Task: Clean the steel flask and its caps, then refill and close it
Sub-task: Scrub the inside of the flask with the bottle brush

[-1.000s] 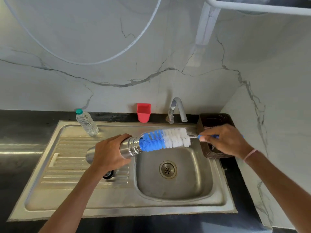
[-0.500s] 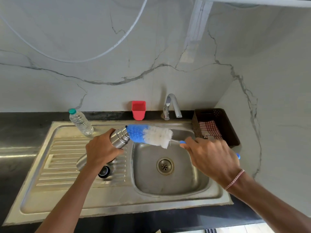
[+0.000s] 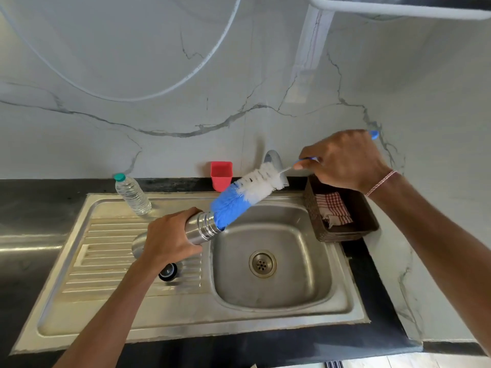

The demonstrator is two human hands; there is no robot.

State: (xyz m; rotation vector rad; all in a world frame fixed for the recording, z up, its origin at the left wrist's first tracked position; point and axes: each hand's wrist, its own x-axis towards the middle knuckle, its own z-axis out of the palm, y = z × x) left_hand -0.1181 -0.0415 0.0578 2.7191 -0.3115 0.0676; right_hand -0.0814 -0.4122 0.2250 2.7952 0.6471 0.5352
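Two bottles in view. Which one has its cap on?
The clear plastic bottle with the teal cap, standing upright. The steel flask, held in the left hand, is uncapped, with the brush tip in its mouth.

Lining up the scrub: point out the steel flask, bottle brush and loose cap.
steel flask point(image 3: 202, 229), head view, threaded neck.
bottle brush point(image 3: 229, 208), head view, blue bristles.
loose cap point(image 3: 170, 272), head view, dark rim.

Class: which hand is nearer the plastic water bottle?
Left. The left hand, gripping the steel flask, is just front-right of the water bottle; the right hand, holding the bottle brush, is across the sink.
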